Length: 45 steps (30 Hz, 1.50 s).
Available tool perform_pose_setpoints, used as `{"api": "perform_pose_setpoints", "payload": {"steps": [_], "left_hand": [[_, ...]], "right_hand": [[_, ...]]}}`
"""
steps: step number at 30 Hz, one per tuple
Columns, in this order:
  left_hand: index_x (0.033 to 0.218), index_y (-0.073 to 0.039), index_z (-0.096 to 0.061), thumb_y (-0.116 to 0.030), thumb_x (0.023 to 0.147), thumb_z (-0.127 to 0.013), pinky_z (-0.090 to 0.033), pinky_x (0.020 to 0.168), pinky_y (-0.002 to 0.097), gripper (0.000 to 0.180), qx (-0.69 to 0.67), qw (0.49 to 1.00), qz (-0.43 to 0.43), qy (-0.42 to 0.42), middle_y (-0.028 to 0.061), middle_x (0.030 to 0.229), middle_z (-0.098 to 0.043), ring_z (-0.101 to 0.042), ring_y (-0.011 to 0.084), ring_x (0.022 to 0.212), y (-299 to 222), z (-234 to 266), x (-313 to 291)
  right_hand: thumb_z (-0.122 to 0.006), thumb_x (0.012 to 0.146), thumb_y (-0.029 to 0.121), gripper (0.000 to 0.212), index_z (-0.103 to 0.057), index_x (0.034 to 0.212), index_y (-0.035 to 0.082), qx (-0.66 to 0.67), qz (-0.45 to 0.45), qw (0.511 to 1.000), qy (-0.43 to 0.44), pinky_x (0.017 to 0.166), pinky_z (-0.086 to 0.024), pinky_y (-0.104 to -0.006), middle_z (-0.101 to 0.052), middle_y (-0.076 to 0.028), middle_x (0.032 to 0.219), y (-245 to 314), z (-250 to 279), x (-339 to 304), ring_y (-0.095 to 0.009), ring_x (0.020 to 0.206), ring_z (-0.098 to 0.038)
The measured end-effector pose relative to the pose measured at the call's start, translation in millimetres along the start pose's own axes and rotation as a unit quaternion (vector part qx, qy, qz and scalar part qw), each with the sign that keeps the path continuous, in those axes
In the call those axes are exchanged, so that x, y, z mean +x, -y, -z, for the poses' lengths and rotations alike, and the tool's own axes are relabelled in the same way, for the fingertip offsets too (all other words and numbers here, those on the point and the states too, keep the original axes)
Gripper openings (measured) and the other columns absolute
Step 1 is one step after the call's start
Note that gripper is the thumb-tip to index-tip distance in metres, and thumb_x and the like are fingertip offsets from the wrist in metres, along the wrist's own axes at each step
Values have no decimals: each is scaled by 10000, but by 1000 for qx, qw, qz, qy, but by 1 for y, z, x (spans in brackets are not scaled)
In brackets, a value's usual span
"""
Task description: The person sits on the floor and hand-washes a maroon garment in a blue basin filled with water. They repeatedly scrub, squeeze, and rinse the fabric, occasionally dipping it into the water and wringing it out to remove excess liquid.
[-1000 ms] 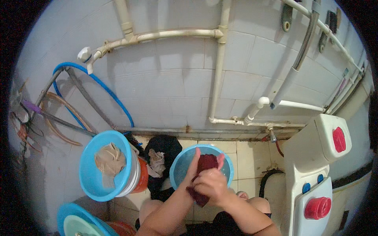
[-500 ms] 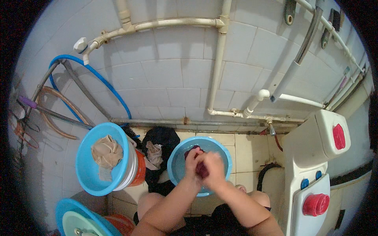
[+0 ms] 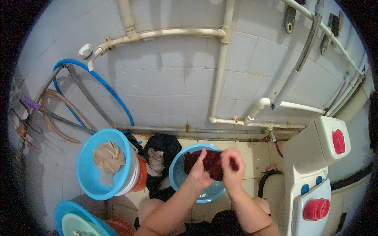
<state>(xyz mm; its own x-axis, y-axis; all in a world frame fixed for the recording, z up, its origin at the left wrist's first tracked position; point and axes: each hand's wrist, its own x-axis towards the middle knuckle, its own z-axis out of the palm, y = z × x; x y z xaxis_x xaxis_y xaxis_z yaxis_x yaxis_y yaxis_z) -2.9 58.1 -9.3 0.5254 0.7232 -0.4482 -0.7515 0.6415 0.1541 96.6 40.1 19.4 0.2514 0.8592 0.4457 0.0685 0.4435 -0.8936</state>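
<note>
A dark maroon cloth (image 3: pixel 212 164) is stretched between my two hands above a light blue basin (image 3: pixel 178 173) on the floor. My left hand (image 3: pixel 200 175) has the cloth's left part, its thumb up along the near side and its fingers mostly hidden by the fabric. On the other side, my right hand (image 3: pixel 233 165) is curled round the right end, slightly blurred. Water shows in the bottom of the basin beneath the cloth.
To the left, a blue basin (image 3: pixel 84 173) holding a beige cloth (image 3: pixel 109 157) sits on stacked buckets. A black bag (image 3: pixel 162 146) with a pale cloth (image 3: pixel 156 161) lies beside my basin. A white appliance with red knobs (image 3: pixel 299 149) stands right; pipes (image 3: pixel 218 78) run along the tiled wall.
The maroon cloth was bunched between my hands pressed together; now they are apart and it is spread out. My right hand has moved to the right. The view has tilted slightly.
</note>
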Motion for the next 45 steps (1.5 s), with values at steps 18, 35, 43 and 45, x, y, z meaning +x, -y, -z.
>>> {"api": "perform_pose_setpoints", "payload": {"steps": [18,35,43,45], "left_hand": [[856,-97,-602,-307,779,-536,-471,772,393,233,-51,997,-48,-15,61,874,-632,-595,239,840,4,41,3],[1082,-53,-530,-389,894,-485,-415,926,388,388,86,993,40,-70,96,1041,-593,-547,242,1037,8,11,1],[1086,-14,-512,-236,931,-452,-456,891,343,277,21,999,-48,-3,122,1095,-569,-557,208,1009,15,17,4],[1099,-34,-510,-172,914,-456,-452,886,322,237,-30,994,-43,97,87,1098,-559,-543,194,1025,28,39,5]], "right_hand": [[-567,758,107,120,-580,868,61,-261,131,938,186,558,-437,-402,-591,-152,751,-29,-20,-36,-305,636,-547],[-511,910,172,150,-560,981,49,190,-201,953,-120,721,-462,-271,-581,-54,914,-27,29,17,-141,798,-545],[-689,648,125,112,-585,664,87,-189,195,911,309,582,-459,-361,-579,-86,712,-4,-9,-42,-290,644,-553],[-699,653,148,160,-558,616,81,-252,207,933,153,539,-447,-376,-555,-67,629,-22,-6,-18,-293,596,-544]]}}
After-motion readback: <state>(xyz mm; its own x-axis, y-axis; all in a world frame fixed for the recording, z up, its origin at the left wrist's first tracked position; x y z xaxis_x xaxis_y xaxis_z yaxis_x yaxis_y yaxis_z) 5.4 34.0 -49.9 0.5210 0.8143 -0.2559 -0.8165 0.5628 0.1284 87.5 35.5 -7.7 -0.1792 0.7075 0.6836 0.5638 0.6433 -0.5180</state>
